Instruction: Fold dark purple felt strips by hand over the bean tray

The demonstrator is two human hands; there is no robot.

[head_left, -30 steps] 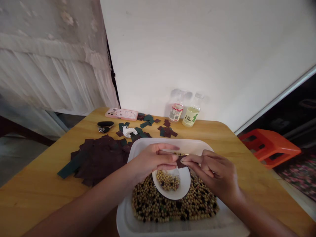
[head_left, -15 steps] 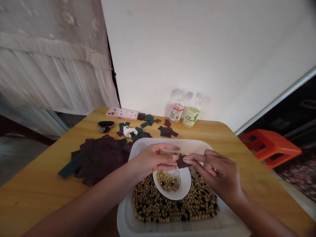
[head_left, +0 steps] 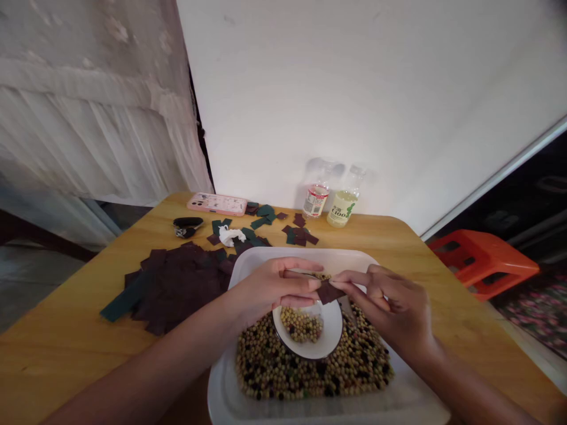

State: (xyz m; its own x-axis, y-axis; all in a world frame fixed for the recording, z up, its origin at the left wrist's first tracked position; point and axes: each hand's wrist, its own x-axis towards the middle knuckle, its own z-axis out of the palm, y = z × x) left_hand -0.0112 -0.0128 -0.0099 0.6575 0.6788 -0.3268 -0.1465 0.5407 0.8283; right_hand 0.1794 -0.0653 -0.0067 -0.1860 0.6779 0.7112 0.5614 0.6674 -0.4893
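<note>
A small dark brown piece (head_left: 330, 292) is pinched between both hands over a white bowl (head_left: 330, 341). My left hand (head_left: 283, 283) grips its left side with thumb and fingers, the other fingers stretched rightward. The fingertips of my right hand (head_left: 385, 298) are closed on its upper right edge. Pale beads (head_left: 302, 324) lie inside the bowl. The bowl rests on many pale and black beads (head_left: 310, 378) in a white tray (head_left: 221, 369).
Left of the tray is a heap of dark brown pieces (head_left: 177, 289). Behind are a phone (head_left: 217, 204), a black key holder (head_left: 188, 225), crumpled tissue (head_left: 231, 236), loose green and brown pieces, and two bottles (head_left: 315, 199). An orange stool (head_left: 491, 262) stands at right.
The brown piece has tilted slightly and shows more below the fingertips. My right hand has shifted a little; my left hand keeps its grip. The view has moved slightly.
</note>
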